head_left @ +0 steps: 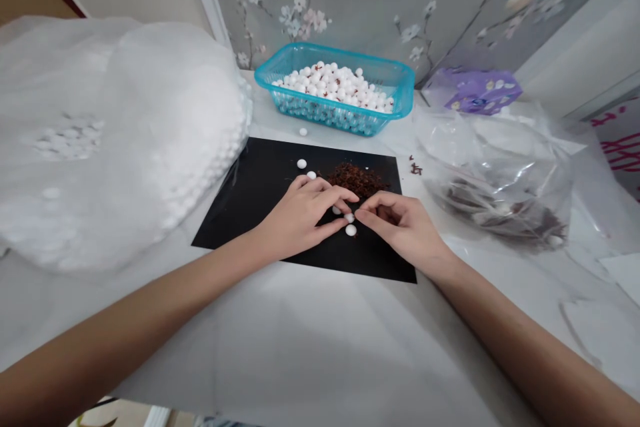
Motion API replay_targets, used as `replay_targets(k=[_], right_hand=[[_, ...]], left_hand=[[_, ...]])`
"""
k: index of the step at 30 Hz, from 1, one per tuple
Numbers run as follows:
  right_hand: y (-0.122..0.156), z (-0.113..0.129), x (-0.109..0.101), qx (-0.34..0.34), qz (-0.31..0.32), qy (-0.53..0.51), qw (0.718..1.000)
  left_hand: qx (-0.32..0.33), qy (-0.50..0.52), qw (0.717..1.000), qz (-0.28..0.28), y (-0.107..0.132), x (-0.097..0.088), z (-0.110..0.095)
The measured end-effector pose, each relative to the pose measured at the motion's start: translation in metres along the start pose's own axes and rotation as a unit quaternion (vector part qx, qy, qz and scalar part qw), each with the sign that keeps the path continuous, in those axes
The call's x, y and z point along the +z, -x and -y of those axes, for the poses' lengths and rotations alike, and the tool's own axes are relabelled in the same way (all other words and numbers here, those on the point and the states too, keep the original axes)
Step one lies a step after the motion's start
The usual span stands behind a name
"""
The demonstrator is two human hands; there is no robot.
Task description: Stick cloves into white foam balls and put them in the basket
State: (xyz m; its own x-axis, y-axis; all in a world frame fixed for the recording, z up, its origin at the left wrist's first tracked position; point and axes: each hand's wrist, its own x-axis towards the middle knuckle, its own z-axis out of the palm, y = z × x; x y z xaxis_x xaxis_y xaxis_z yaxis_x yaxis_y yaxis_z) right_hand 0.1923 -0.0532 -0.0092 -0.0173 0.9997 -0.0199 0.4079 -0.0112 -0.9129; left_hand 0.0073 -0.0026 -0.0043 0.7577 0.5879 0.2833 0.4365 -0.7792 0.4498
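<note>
Over the black mat (235,207), my left hand (313,213) is closed with its thumb and fingers around a small white ball (349,218). My right hand (397,220) comes in from the other side, thumb and forefinger pinched together against that ball. Whatever lies between those right fingertips is too small to make out. Another white ball (351,230) rests just below on the mat, with one more partly hidden under my left fingers. Behind both hands is a loose heap of small reddish-brown pieces (357,178). Two white balls (301,164) lie beyond my left knuckles.
A blue plastic basket (330,110) full of white balls, some with brown bits, stands against the wall. A large bag of white balls (150,133) fills the left. At right are a clear bag with brown contents (500,193) and a purple package (475,90).
</note>
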Motion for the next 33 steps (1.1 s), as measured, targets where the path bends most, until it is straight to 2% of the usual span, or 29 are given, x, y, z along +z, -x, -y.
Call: replay_targets(k=[17, 33], right_hand=[[0.0003, -0.0007, 0.0012, -0.005, -0.007, 0.005, 1.000], [-0.0054, 0.0035, -0.0013, 0.056, 0.023, -0.026, 0.998]], left_hand=[[-0.015, 0.002, 1.000, 0.007, -0.0010, 0.0004, -0.0001], [-0.019, 0.015, 1.000, 0.011, -0.0021, 0.0015, 0.0004]])
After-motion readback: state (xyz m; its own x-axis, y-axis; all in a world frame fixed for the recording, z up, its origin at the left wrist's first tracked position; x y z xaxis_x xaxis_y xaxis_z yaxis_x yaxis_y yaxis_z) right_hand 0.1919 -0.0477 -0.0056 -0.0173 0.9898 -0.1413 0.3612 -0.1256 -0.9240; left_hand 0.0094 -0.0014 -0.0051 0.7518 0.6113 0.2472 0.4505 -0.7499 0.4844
